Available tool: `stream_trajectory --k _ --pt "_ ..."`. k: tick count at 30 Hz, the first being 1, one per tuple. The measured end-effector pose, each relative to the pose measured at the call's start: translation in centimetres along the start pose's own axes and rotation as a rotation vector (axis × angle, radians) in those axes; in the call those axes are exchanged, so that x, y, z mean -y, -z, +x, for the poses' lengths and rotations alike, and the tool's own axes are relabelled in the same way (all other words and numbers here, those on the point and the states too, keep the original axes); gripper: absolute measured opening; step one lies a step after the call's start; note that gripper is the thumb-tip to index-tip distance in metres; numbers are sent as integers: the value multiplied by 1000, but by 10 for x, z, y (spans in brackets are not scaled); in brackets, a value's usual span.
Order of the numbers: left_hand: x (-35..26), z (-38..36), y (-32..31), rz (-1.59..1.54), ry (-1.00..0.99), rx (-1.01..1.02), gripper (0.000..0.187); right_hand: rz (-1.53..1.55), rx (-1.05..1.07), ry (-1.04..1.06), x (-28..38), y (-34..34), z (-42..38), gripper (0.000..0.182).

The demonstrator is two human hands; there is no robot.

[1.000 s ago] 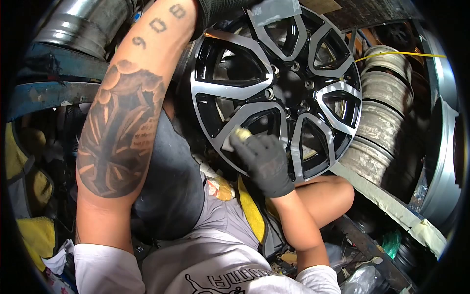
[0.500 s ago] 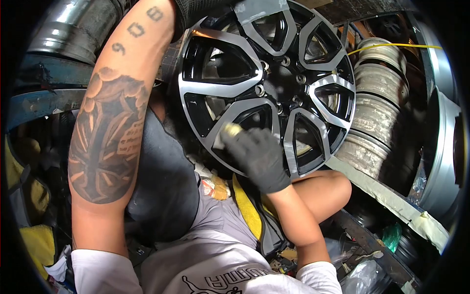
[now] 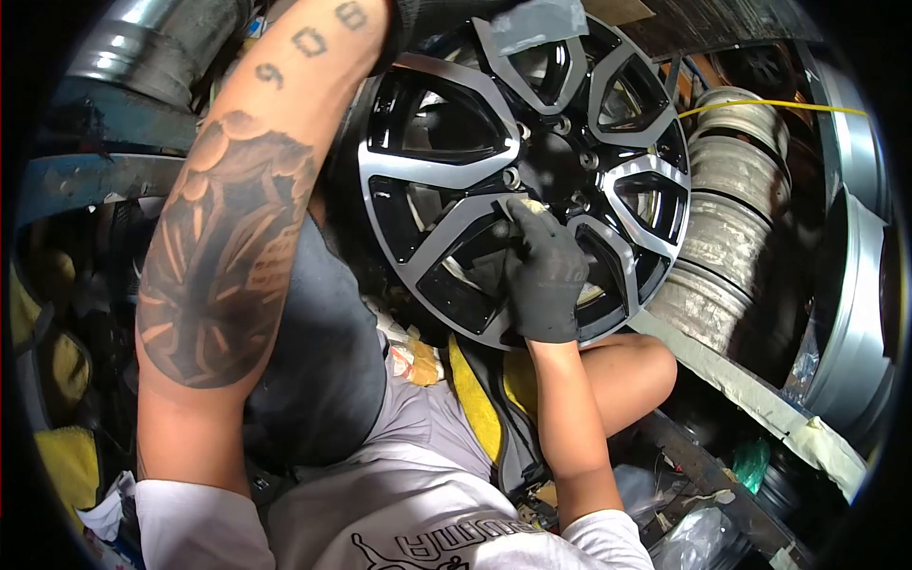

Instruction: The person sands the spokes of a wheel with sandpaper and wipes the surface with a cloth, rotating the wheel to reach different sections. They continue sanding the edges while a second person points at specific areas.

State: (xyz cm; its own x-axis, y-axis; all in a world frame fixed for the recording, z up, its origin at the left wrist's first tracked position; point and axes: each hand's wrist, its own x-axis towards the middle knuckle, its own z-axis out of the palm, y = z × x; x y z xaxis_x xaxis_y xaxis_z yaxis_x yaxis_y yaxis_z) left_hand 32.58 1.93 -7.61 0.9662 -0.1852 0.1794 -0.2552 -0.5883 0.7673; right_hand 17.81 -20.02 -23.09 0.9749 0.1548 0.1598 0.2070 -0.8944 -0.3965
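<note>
My right hand [image 3: 548,275] is pinching a pale piece [image 3: 531,204] near the wheel [image 3: 442,173] hub; the wheel is sitting just beyond my bare leg [image 3: 641,370]. My left hand [image 3: 405,27] is barely showing at the wheel's far-left edge; I cannot tell its grip. My small fingertip hold is probably risking slippage, scuffing glossy black recesses. Flat satin-silver spokes [image 3: 454,228] are forming angular loops.

Head-worn view, forward and down

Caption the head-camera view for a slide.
A black-gloved right hand holds a small pale object over a black-and-silver spoked wheel, beside stacked rims.
</note>
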Motion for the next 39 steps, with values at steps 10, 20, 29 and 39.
stream_trajectory --k 10,20,29,39 --pt "16 26 7 -217 149 52 33 967 188 -362 32 31 -23 32" --pt "24 17 18 -263 -15 74 31 1398 598 -723 66 29 -30 28" --pt "42 32 5 -200 -158 138 32 813 370 -108 51 24 -18 29" --pt "16 19 -29 -532 -133 237 29 1252 149 -473 11 85 72 34"
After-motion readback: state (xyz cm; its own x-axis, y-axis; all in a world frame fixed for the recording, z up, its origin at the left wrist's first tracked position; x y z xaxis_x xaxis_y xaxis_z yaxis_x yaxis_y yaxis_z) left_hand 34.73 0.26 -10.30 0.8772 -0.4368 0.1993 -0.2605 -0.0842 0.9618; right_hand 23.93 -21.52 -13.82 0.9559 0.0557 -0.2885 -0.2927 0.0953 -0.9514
